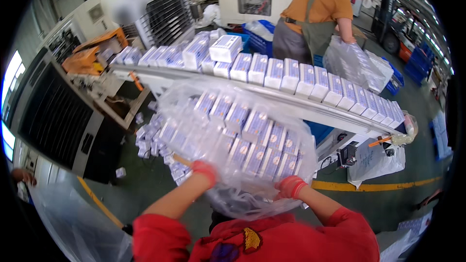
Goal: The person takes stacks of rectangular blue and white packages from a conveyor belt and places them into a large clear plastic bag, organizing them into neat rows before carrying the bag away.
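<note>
A large clear plastic bag [167, 98] lies open in front of me, with several rows of white-and-blue wrapped packs [257, 127] inside. My left hand [205, 173], in a red glove, is closed on the bag's near left edge. My right hand [290, 187], gloved the same way, grips the near right edge, its fingers partly hidden in the plastic folds. A thin tan strip [182, 159] sticks out beside my left hand; I cannot make out what it is.
Beyond the bag, a conveyor [272, 92] carries a row of similar packs [290, 75]. Loose packs [145, 138] are heaped on the floor at left. Across the conveyor a person [310, 19] handles another clear bag [352, 63]. A dark louvred cabinet [51, 111] stands left.
</note>
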Tool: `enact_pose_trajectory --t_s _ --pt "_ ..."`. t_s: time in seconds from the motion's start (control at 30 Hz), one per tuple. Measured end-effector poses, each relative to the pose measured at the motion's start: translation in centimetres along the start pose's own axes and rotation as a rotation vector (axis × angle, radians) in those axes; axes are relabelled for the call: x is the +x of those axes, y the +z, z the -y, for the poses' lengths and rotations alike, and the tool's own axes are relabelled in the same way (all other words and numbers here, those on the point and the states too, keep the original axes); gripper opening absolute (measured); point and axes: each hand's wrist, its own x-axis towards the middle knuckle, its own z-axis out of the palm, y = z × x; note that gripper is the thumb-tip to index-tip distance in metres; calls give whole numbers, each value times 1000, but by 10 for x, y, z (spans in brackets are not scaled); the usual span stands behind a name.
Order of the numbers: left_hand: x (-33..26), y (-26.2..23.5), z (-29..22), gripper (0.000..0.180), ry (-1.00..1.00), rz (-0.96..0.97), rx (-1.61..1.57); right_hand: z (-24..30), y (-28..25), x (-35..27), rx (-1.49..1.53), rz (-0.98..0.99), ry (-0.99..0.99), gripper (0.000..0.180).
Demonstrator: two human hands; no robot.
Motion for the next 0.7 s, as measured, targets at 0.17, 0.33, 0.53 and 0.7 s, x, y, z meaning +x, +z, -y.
enact_pose_trajectory --t_s 0.17,0.33,0.53,0.7 --pt "-62 68 118 30 -290 452 -44 -23 -41 32 674 -422 173 72" --pt "-132 -27 152 26 -72 -54 -411 31 -122 81 1149 -461 346 80" --pt "78 -59 106 51 515 -573 -119 30 -150 187 1142 -691 725 71" --pt "187 -12 236 36 30 -1035 -200 3 -135 221 118 -619 529 51"
